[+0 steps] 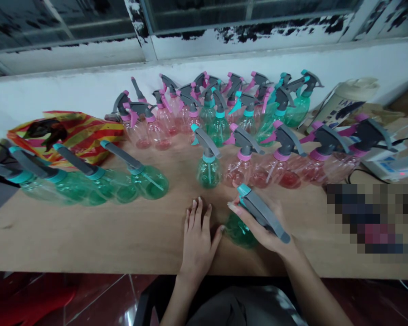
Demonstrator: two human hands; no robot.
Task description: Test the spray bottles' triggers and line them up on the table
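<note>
My right hand (pixel 262 227) is closed around a green spray bottle (pixel 240 231) with a grey trigger head and teal nozzle, standing on the wooden table (pixel 88 235) near its front edge. My left hand (pixel 197 235) lies flat on the table just left of the bottle, fingers stretched out, thumb touching the bottle's base. Right behind stand a green spray bottle (pixel 208 168) and pink spray bottles (pixel 245 165) in a row.
Many more pink and green spray bottles (pixel 221 113) crowd the back of the table by the white wall. Three green bottles (pixel 98 181) stand at the left. A red-and-yellow striped bag (pixel 78 133) lies behind them. A white device with cables (pixel 391 165) sits at the right.
</note>
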